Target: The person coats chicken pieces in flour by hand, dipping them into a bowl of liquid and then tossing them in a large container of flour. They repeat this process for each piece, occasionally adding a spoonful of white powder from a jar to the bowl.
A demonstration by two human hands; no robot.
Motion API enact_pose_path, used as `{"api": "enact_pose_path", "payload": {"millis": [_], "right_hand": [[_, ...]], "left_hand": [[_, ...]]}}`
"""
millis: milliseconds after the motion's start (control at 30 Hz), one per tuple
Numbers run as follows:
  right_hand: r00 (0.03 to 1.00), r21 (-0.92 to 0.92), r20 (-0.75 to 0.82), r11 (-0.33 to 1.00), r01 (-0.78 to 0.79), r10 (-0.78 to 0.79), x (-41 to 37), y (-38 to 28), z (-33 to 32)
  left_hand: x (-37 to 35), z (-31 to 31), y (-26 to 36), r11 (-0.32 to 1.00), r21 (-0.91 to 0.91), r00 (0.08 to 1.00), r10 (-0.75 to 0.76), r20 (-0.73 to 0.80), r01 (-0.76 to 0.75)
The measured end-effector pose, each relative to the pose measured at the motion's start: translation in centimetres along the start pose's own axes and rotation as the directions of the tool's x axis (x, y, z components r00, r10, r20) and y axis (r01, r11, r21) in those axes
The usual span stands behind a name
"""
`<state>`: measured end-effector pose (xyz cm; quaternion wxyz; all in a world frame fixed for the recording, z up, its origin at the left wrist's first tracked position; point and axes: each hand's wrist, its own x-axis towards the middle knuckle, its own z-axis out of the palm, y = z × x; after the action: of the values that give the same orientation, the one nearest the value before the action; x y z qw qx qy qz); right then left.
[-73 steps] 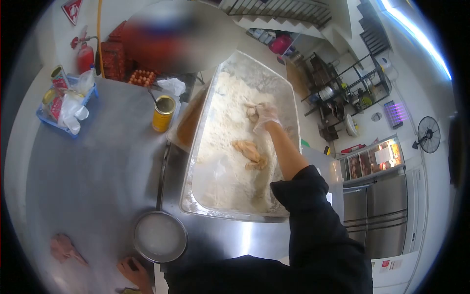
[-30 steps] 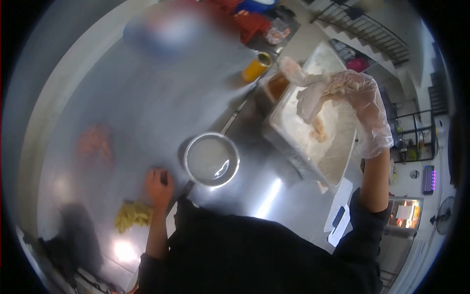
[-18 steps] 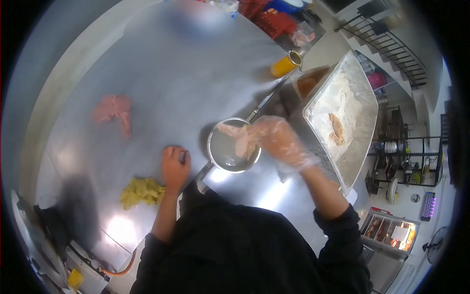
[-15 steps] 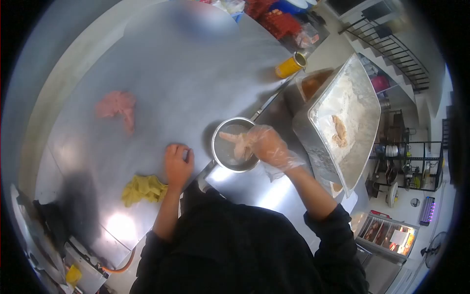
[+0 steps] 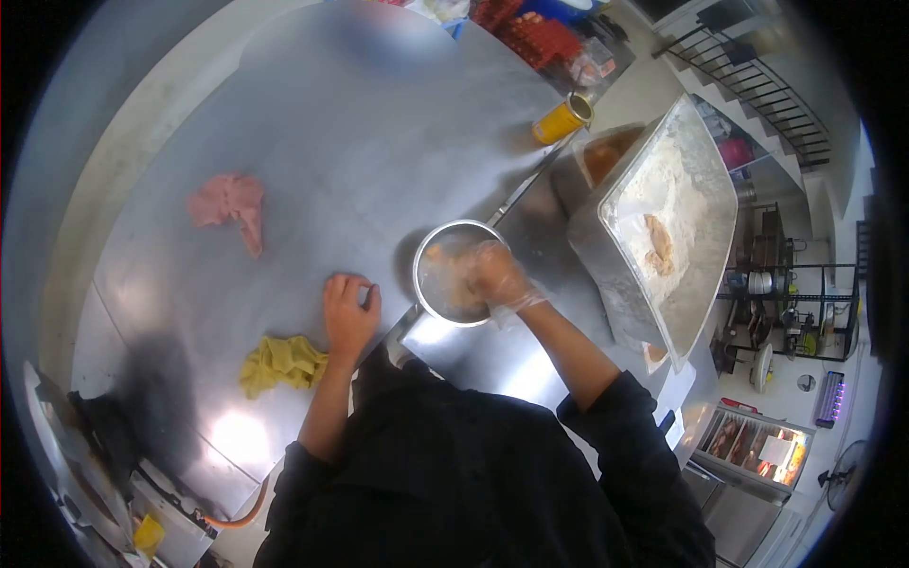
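My right hand (image 5: 499,276), in a clear plastic glove, reaches down into a round metal pot (image 5: 418,270) of cloudy liquid. Its fingers are closed on a piece of raw chicken (image 5: 461,284), which lies low in the liquid and is partly hidden by the hand. Bare and ungloved, my left hand (image 5: 351,314) rests on the steel table left of the pot, fingers loosely bent and thumb apart, holding nothing. A yellow cloth (image 5: 282,364) lies just beside the left wrist. Right of the pot, a deep metal tray (image 5: 606,275) contains white flour (image 5: 668,180) and a floured chicken piece (image 5: 658,244).
A pink cloth (image 5: 230,205) lies farther left on the steel table (image 5: 312,161). Toward the back right stands a yellow can (image 5: 562,119), near another metal container (image 5: 576,180) with orange-brown contents. Red egg trays (image 5: 540,43) sit at the far edge.
My right hand has moved slightly left and down with the chicken, which now sits deeper in the pot's liquid. My left hand stays in place on the table.
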<state>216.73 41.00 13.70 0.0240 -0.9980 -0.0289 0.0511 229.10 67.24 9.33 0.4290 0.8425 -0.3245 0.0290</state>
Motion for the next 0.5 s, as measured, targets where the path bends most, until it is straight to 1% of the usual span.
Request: {"api": "enact_pose_path", "payload": {"millis": [100,200,300,400,500], "right_hand": [[0.982,0.212,-0.106,0.968,-0.133,0.158,-0.1,0.2,0.2],[0.998,0.228,-0.015,0.972,-0.064,0.069,-0.2,0.7,-1.8],[0.976,0.366,-0.17,0.928,-0.065,0.135,-1.0,0.7,-4.8],[0.969,0.361,-0.148,0.923,-0.136,0.2,-1.4,-0.2,-9.2],[0.967,0.479,-0.17,0.874,-0.085,0.188,-2.2,-0.2,-12.0]], "left_hand": [[-0.1,0.0,0.1,1.0,-0.006,1.0,-0.008,-0.009,0.008],[-0.1,0.0,0.0,1.0,-0.005,1.0,-0.014,-0.002,0.014],[-0.1,0.2,0.0,1.0,-0.011,1.0,-0.014,-0.005,0.014],[0.0,0.2,-0.1,1.0,-0.015,1.0,-0.005,-0.01,0.005],[-0.1,0.2,-0.3,1.0,-0.018,1.0,0.0,-0.008,0.0]]}}
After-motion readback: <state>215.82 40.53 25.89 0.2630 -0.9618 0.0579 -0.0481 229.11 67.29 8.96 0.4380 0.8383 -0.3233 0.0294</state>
